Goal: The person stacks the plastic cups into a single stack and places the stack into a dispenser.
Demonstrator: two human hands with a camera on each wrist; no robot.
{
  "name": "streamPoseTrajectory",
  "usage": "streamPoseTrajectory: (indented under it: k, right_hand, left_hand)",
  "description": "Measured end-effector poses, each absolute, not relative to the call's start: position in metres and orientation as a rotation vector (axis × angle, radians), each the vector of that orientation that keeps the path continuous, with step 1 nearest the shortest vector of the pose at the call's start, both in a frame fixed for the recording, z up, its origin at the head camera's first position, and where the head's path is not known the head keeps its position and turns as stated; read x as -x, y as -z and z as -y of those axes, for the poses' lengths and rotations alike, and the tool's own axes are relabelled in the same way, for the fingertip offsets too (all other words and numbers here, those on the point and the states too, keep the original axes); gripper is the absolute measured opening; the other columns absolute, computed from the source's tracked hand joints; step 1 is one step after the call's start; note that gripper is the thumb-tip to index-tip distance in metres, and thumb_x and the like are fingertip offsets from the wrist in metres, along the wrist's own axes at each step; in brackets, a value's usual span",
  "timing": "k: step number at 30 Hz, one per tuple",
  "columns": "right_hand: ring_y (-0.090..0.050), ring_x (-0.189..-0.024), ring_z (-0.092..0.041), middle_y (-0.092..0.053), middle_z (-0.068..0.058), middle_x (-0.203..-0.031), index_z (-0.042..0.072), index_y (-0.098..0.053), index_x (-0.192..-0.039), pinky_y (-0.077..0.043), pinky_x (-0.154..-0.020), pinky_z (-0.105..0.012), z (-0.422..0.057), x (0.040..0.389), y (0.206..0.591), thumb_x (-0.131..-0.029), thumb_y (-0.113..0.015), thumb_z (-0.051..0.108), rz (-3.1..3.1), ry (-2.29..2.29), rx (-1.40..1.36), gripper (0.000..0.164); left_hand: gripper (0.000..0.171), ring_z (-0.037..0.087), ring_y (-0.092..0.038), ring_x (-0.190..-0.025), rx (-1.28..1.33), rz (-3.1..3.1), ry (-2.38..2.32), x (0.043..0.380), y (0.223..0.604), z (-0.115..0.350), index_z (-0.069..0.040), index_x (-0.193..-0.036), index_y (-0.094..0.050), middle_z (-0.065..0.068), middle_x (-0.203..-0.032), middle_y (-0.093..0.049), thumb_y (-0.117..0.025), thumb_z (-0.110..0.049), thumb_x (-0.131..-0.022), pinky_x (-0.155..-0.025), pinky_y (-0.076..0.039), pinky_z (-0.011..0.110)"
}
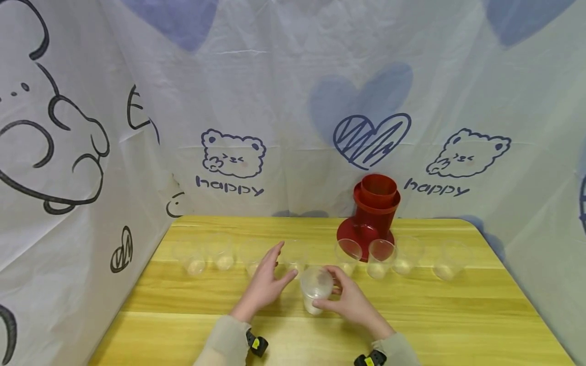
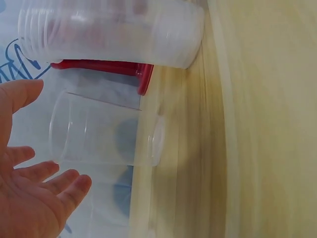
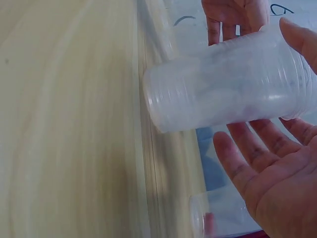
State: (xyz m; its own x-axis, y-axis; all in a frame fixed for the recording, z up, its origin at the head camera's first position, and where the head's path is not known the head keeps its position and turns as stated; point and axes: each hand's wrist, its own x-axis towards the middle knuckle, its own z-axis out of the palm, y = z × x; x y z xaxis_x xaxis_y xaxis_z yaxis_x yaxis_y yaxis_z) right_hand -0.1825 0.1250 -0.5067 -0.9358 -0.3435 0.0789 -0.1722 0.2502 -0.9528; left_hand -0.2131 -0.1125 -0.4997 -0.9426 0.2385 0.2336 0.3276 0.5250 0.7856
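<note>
A nested stack of clear plastic cups [image 1: 316,290] stands near the table's middle. My right hand [image 1: 347,299] holds it from the right, thumb in front and fingers at its far side; the right wrist view shows the stack [image 3: 218,87] between thumb and fingers. To the left, my left hand [image 1: 265,284] is held with its fingers extended and thumb spread, apart from the stack. In the left wrist view that hand [image 2: 34,193] has nothing in its grasp, and a single clear cup [image 2: 104,131] stands beyond its fingers.
Several single clear cups stand in a row across the table, among them a left one [image 1: 196,262] and a right one [image 1: 446,264]. Behind the row is a red stacked, cup-shaped object [image 1: 375,213] on a wide round base. A printed cloth [image 1: 284,101] hangs behind the wooden table [image 1: 151,325].
</note>
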Motion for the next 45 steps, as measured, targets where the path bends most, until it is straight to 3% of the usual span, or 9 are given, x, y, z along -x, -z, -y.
streamPoseTrajectory:
  k: [23,45]
  right_hand:
    - [-0.059,-0.112,-0.032,-0.051,-0.021,-0.134,-0.002,-0.047,-0.139,-0.053,-0.09,-0.036,-0.129,0.183,0.51,-0.078,-0.085,0.016,-2.262,1.839,0.495,0.074]
    - [-0.057,-0.116,-0.032,-0.051,-0.018,-0.136,0.001,-0.046,-0.141,-0.054,-0.09,-0.037,-0.129,0.184,0.511,-0.079,-0.084,0.02,-2.277,1.817,0.47,0.075]
  left_hand:
    - [0.086,0.04,-0.042,-0.131,0.386,2.612,1.585,0.236,0.508,0.097,-0.003,-0.153,-0.025,0.021,-0.152,-0.033,-0.076,-0.027,-0.088,-0.104,-0.042,0.048]
    - [0.082,0.037,-0.048,-0.126,0.372,2.624,1.59,0.24,0.512,0.095,0.005,-0.149,-0.029,0.024,-0.138,-0.048,-0.074,-0.029,-0.09,-0.101,-0.046,0.048]
